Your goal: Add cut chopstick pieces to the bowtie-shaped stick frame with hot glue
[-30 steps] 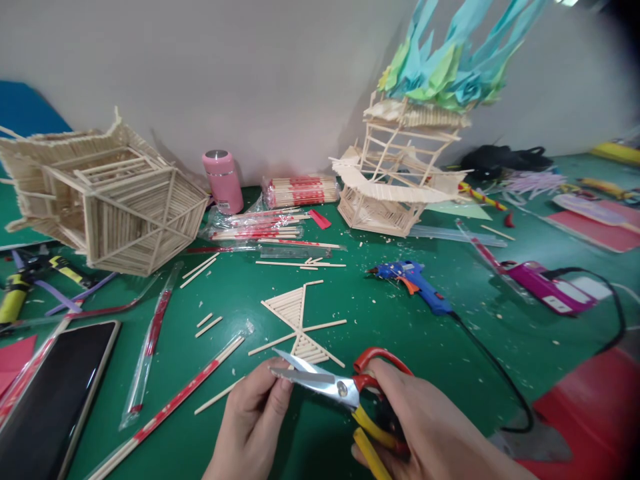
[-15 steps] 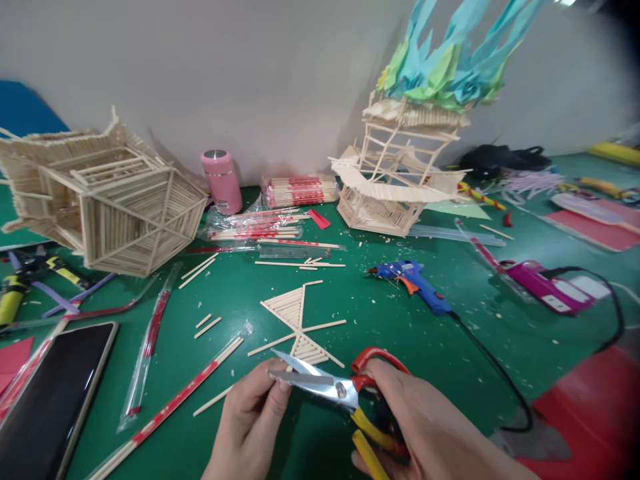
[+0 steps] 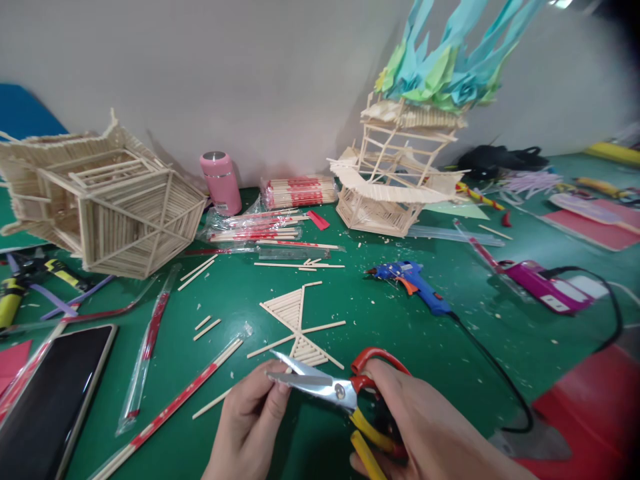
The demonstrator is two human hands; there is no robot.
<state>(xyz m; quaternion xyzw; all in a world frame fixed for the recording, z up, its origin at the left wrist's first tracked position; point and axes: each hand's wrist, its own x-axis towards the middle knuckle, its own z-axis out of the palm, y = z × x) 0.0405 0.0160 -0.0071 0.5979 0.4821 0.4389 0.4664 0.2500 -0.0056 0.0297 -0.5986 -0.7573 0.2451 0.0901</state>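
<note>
Beyond our fingers a flat fan of glued sticks (image 3: 296,325) lies on the green table (image 3: 400,333). Farther out and rightward we see a blue glue gun (image 3: 413,281); leftward, a dark phone (image 3: 47,393). Well past them stand a pink flask (image 3: 221,182) and two stick houses (image 3: 105,200) (image 3: 395,173).

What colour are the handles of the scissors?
The scissors have one red handle and one yellow handle, gripped by the right hand; the head view shows it.
</note>
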